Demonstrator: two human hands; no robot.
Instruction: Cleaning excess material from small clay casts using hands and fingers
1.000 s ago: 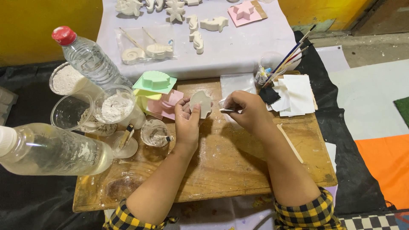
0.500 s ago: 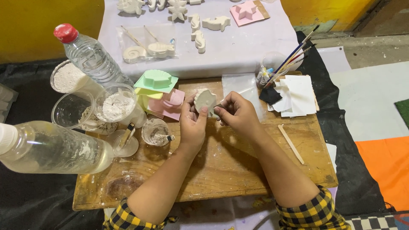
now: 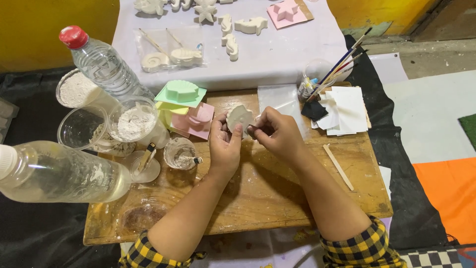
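My left hand holds a small white plaster cast, round and shell-like, pinched between thumb and fingers above the wooden table. My right hand is right beside it, fingers curled and pressed against the cast's right edge, seemingly pinching a small tool or scrap that I cannot make out. Both hands sit at the table's far middle. Just left of them lies a stack of green, yellow and pink moulds.
Two clear water bottles, cups of white powder, a mixing cup, a jar of brushes, sandpaper and white sheets, a wooden stick. Behind, a white cloth carries several plaster figures.
My right hand has moved left and closed in on the cast; a thin tool it held level a second ago is no longer plainly visible. The left hand stays put.
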